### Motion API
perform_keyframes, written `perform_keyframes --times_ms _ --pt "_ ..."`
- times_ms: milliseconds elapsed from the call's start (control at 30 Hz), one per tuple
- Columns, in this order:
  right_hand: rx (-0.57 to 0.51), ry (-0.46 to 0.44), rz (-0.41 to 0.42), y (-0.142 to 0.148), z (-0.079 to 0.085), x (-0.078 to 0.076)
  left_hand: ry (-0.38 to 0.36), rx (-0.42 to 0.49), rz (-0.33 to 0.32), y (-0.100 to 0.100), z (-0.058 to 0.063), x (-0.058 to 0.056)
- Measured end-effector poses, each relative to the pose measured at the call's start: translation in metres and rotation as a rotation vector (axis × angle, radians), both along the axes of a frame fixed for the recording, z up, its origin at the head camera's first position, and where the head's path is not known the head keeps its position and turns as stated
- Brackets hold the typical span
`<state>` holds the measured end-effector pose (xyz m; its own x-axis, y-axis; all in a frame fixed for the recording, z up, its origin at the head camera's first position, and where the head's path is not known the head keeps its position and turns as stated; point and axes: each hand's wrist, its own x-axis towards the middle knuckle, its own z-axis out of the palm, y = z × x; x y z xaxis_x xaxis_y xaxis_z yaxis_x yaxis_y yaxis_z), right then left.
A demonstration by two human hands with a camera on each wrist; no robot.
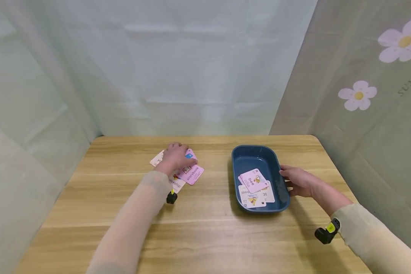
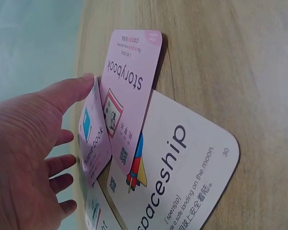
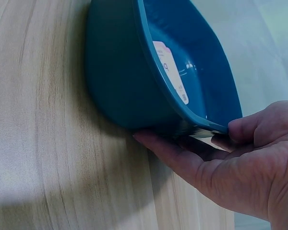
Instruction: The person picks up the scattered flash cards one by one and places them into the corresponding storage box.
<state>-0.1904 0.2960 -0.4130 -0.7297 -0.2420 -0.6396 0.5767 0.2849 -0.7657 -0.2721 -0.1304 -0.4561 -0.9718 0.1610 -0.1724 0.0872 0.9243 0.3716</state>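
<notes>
Blue tray (image 1: 249, 161) in one hand, pink book card (image 2: 92, 141) at my other thumb

My right hand (image 3: 247, 167) grips the tray, thumb at the rim and fingers against the outer wall, clearest from the right wrist. The head view shows the bee card (image 1: 251, 182) atop others inside; that wrist catches only part of one card. My left hand (image 2: 26, 143) is loosely spread, its thumb touching the pink book card's edge; the head view shows mostly the hand's back. On the table (image 1: 205, 243), that card sits beside the storybook card (image 2: 125, 79), which overlaps the spaceship card (image 2: 192, 143).
</notes>
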Motion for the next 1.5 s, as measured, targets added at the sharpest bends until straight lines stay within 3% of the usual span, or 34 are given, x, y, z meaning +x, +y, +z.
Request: perform_keyframes --times_ms 567,867,1133,1500 --pt "0.01 0.015 0.007 0.004 0.002 0.001 0.005 0.0 0.011 0.002 -0.011 -0.006" --pt "-0.01 0.03 0.01 0.004 0.001 0.002 0.033 0.04 0.018 0.004 -0.007 -0.001" --pt "-0.009 0.035 0.01 0.003 0.0 0.002 0.02 0.095 0.063 0.006 -0.006 -0.001" --pt "-0.006 0.034 0.007 0.003 0.0 0.002 0.018 0.064 0.066 0.001 -0.004 -0.005"
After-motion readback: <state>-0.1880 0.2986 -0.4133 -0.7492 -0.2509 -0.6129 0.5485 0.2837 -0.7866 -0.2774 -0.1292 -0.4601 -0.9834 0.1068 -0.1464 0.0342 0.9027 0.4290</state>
